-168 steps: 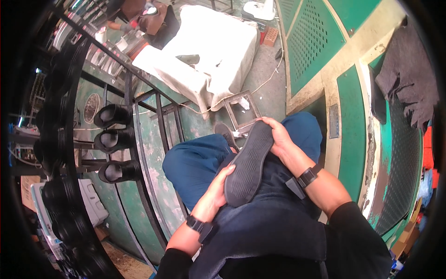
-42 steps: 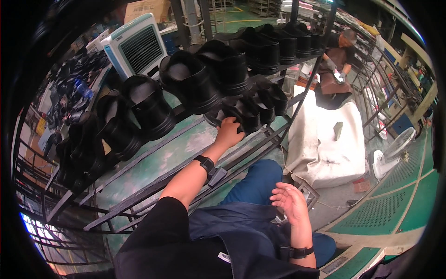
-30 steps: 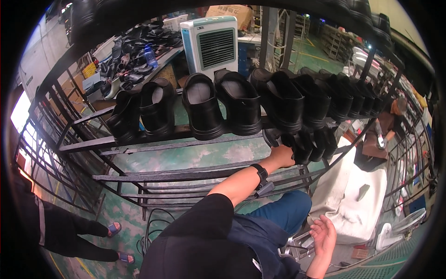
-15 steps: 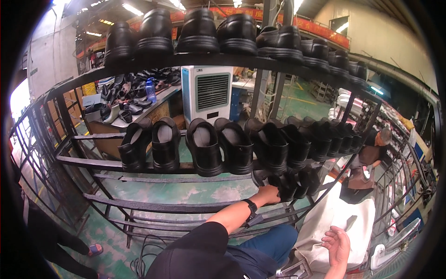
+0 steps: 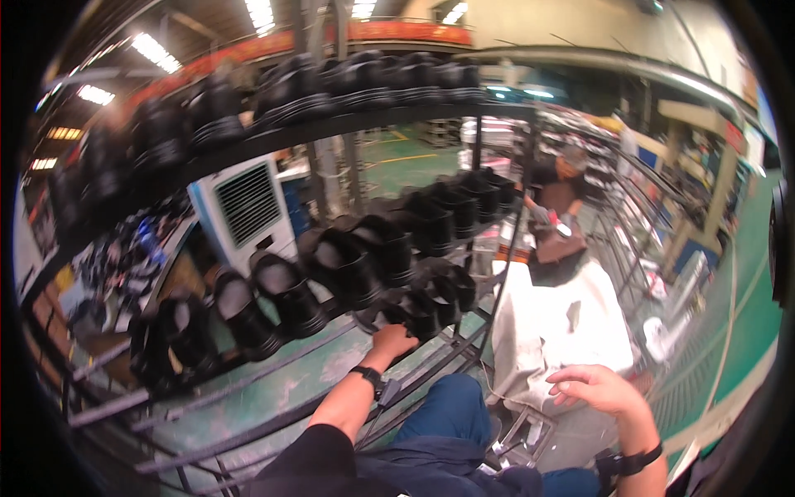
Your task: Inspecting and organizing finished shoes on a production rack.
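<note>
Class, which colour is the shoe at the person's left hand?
The shoe at the left hand is black, best seen in the head view.

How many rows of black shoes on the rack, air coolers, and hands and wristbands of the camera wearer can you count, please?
Rows of black shoes: 3
Air cooler: 1
Wearer's hands: 2
Wearer's wristbands: 2
Total: 8

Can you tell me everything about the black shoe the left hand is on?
The black shoe looks smooth, like leather, but blur hides its details. It sits at the left end of the lowest row in sight on the rack, beside another shoe. The left hand curls over its near end, hiding it.
</note>
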The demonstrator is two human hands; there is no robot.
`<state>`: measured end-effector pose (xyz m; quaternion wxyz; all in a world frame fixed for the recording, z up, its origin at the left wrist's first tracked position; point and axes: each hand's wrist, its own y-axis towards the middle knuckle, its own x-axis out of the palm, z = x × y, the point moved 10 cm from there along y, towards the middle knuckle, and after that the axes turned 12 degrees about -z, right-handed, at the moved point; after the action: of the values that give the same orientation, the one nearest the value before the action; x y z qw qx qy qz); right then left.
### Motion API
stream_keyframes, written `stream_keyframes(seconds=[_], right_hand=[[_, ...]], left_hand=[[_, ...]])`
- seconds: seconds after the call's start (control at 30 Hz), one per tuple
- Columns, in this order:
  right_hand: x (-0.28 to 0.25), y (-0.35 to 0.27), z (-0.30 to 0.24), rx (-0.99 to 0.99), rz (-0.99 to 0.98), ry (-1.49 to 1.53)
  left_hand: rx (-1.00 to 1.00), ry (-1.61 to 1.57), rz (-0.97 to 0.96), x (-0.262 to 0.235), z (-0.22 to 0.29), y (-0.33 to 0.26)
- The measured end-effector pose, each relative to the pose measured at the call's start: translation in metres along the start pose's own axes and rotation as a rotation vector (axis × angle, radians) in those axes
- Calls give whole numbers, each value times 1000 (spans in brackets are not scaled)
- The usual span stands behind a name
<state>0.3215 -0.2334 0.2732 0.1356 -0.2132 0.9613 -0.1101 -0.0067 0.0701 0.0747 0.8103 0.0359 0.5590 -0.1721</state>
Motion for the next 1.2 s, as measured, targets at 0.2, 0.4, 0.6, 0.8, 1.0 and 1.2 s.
stream_keyframes(seconds=[0.2, 0.4, 0.6, 0.8, 1.0, 1.2], right_hand=[[-23, -110, -14, 238, 60, -421], [-59, -270, -28, 231, 437, -404], [-56, -554, -1, 2, 1207, -158], [71, -823, 95, -458, 2435, 167], [114, -915, 235, 32, 2732, 413], [23, -859, 242, 1444, 1785, -495]], left_hand=[[-27, 7, -12, -5, 0, -2], [237, -64, 90, -2, 1, -6], [143, 262, 62, -26, 32, -13], [613, 192, 385, -25, 118, -81], [824, 231, 250, 9, 204, -85], [661, 1, -73, 66, 236, -86]])
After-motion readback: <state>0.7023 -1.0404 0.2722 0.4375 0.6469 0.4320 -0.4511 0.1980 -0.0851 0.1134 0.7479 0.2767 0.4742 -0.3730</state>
